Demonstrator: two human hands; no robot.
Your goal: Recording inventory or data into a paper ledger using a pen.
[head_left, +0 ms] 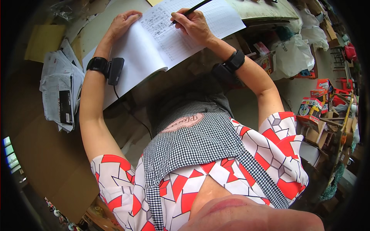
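Note:
An open notebook (pixel 138 54) lies on the table, its right page ruled in a grid and partly filled with dark handwriting. My right hand (pixel 192 27) grips a black pen (pixel 198 7), whose tip is at the written part of that page. On the upper edge of the left page rests my left hand (pixel 124 24), fingers bent over and lying on the paper, with nothing visible in it. A black strap with a small dark device (pixel 115 71) sits on my left wrist, and a similar black band (pixel 234 61) is on my right.
A stack of loose papers (pixel 58 88) hangs at the table's left edge beside a yellow envelope-like sheet (pixel 44 42). White plastic bags (pixel 293 56) and red-orange boxes (pixel 311 107) crowd the right side. A thin cable (pixel 133 114) runs down from my left wrist.

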